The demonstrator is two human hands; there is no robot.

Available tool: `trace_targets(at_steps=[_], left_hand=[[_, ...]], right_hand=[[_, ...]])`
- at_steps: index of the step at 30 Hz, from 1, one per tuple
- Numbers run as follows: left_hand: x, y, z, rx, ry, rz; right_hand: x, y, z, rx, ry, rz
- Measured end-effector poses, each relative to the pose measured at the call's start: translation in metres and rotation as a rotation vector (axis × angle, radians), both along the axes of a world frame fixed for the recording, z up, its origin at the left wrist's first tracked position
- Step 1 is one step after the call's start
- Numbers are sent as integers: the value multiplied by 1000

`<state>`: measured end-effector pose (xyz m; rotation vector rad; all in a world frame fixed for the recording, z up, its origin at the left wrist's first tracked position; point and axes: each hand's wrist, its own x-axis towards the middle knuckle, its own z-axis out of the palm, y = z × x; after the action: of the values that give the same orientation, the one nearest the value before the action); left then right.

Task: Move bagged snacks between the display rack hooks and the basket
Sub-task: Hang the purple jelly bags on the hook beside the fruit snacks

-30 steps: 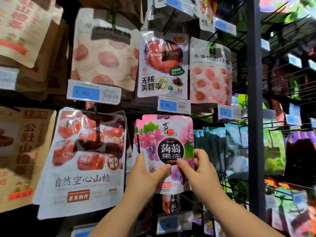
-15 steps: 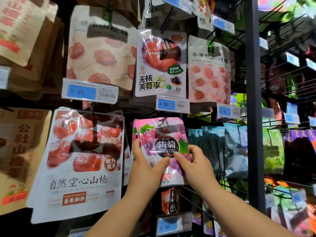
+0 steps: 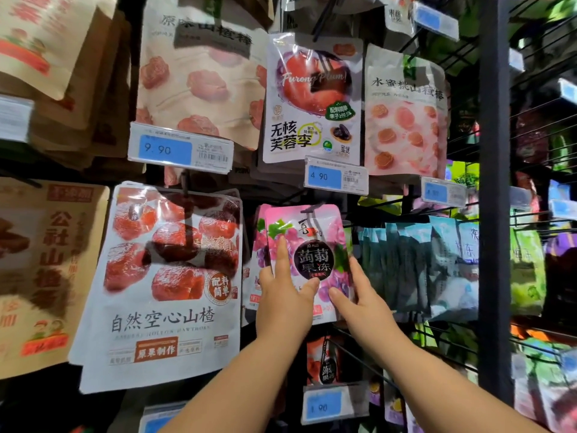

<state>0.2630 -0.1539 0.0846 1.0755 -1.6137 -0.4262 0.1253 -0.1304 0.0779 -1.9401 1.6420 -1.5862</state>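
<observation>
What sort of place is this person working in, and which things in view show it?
Probably a shop's snack aisle. Bagged snacks, like the pink grape jelly bag, hang in rows on a dark display rack, and blue price tags such as the 9.90 tag sit under the rows.

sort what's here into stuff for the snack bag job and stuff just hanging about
Part of the job: pink jelly bag; left hand and right hand, both gripping its lower half.

Just hanging about: large hawthorn bag; plum bag; peach bag; teal bags; 4.90 price tag.
</observation>
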Motion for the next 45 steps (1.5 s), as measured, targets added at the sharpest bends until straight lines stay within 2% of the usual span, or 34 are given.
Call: trace_targets(at_steps=[6,16,21,28,30,34,38,45], left_hand=[[1,-22,0,37,26,24],[6,-11,-23,-103,76,82],[-5,10,-39,-152,36,290],[-40,52,-67,-266,-76,249],[-61,62,-89,-301,-142,168],[-139,103,-159,-303,-299,-138],[-203,162,-224,-94,-470,-518],[-258,216,-286,-90,-702,-940]], right_hand=[[5,-17,-3,35,18,17],[5,-12,-14,64,26,76],[-3,-1,-19,66,48,73],[-42,47,-47,27,2,-27],[-58,72,-62,75,-15,-30],[-125,147,-107,203,29,-217],[-190,239,-161,390,49,-476],[-269,385,-218,785,129,-835]])
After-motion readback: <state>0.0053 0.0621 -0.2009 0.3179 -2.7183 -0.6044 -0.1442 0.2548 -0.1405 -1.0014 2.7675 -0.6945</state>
